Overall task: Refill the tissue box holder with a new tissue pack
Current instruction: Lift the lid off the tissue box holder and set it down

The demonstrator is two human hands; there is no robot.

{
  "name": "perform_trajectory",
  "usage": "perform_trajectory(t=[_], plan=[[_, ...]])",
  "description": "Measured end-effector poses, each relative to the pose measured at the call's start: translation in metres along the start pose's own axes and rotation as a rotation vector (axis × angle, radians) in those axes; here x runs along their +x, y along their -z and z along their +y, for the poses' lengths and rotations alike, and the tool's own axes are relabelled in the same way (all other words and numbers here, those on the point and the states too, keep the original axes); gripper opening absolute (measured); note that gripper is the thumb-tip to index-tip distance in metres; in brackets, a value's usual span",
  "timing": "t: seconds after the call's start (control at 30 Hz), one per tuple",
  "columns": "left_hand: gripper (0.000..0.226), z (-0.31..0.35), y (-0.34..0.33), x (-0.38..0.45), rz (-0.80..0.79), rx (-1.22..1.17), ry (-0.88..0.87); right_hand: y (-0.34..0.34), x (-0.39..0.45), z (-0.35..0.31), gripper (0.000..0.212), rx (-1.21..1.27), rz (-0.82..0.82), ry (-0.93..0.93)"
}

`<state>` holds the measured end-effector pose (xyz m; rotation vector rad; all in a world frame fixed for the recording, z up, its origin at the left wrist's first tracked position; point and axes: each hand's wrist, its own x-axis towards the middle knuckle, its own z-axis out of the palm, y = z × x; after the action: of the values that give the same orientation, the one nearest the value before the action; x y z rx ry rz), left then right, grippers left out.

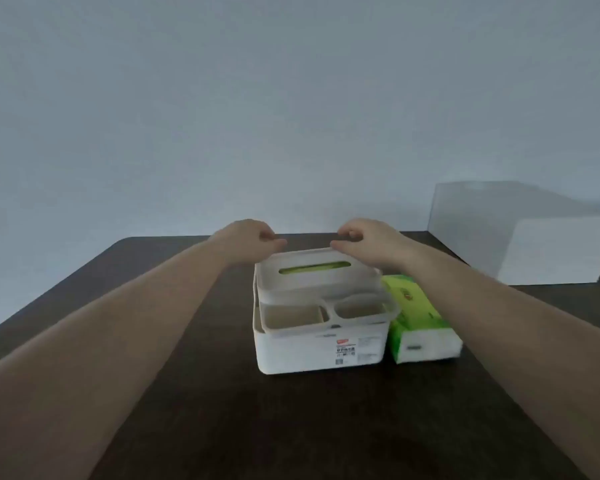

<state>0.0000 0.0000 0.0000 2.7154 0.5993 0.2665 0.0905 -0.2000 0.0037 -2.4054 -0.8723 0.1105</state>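
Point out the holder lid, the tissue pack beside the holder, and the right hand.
lid (312, 282): head view, flat top below the slot.
tissue pack (414, 306): head view, green top face.
right hand (368, 240): head view, back of the hand.

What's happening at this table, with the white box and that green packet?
A person is reaching with both bare hands to the far edge of a white plastic tissue box holder on a dark brown table. The left hand and right hand pinch the back rim of its white slotted lid, which sits tilted, not seated flat. Something green shows through the slot. A green-and-white tissue pack lies on the table right beside the holder. A white box stands further back.
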Motion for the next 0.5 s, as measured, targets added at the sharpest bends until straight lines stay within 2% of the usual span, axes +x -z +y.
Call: perform_trajectory(t=[0.1,0.23,0.4,0.5], plan=[[0.056,-0.008,-0.001,-0.023,-0.026,-0.102,0.051,0.000,-0.023,0.000,0.045,-0.013,-0.041,-0.108],[0.030,-0.012,-0.002,-0.040,-0.050,-0.225,0.180,-0.003,-0.027,0.006,0.023,-0.020,0.037,-0.248],[0.015,-0.012,-0.006,-0.045,-0.130,-0.243,0.231,-0.009,-0.026,0.011,0.022,-0.181,0.075,-0.317],[0.008,-0.013,-0.010,-0.042,-0.129,-0.186,0.204,-0.011,-0.023,0.015,0.015,-0.169,0.092,-0.329]])
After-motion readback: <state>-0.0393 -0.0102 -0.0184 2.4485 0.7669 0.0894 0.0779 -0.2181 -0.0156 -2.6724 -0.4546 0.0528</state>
